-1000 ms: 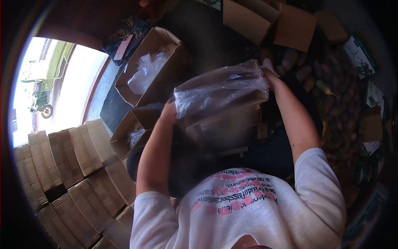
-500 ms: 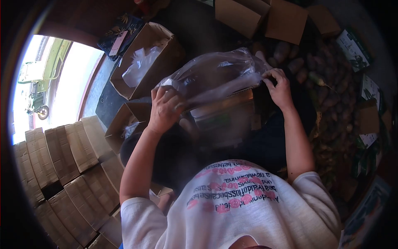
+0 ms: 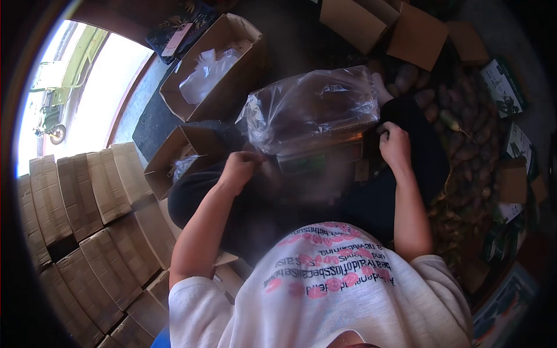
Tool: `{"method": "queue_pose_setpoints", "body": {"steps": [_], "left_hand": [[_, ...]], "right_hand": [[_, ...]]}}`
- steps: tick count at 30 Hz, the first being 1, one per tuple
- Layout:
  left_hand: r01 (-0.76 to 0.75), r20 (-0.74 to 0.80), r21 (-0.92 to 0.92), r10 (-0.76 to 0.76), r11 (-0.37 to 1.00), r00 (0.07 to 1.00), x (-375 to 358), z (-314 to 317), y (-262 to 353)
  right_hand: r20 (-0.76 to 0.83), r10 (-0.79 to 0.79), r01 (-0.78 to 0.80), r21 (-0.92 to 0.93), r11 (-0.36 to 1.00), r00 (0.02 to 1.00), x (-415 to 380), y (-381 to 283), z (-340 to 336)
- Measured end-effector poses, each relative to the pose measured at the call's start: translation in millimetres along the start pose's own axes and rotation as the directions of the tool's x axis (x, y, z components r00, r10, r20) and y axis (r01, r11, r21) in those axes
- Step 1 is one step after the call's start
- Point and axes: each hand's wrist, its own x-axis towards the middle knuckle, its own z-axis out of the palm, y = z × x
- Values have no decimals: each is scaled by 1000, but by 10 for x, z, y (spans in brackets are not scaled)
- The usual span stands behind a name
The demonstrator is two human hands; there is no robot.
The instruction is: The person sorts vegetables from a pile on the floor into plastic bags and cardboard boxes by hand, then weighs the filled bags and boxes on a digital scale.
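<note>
A clear plastic bag (image 3: 316,95) lines a cardboard box (image 3: 325,141) in front of my lap, its edges folded over the rim and bunched at the left end. My left hand (image 3: 239,169) is just below the box's near left corner, fingers drawn together and pointing right. Beside the near right corner, my right hand (image 3: 395,145) has its fingers curled in. Whether either hand pinches any of the plastic is too dark and small to make out. Under the box's near side, a dim green-marked surface (image 3: 310,162) shows.
At the left stand an open carton (image 3: 174,95) with white plastic bags and a smaller open box (image 3: 162,165). Flattened or closed cartons (image 3: 110,249) are stacked lower left. A heap of reddish-brown root vegetables (image 3: 464,127) lies right, with open boxes (image 3: 418,37) behind.
Both hands have come off the top of the bag and dropped toward me. The plastic now sits spread over the box rim. The view has shifted slightly.
</note>
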Motion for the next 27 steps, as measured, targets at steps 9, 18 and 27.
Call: {"method": "queue_pose_setpoints", "body": {"steps": [9,18,27], "left_hand": [[-441,-158,516,587,735,794,540,-282,1142],[-193,4,-530,229,826,973,1134,-321,918],[-321,68,-196,339,927,938,1176,-368,897]], "right_hand": [[622,-639,699,197,687,452,687,-1505,-135],[948,-315,811,210,545,-34,1333,-1337,1602],[978,-158,828,199,524,-136,1333,-1355,2195]]}}
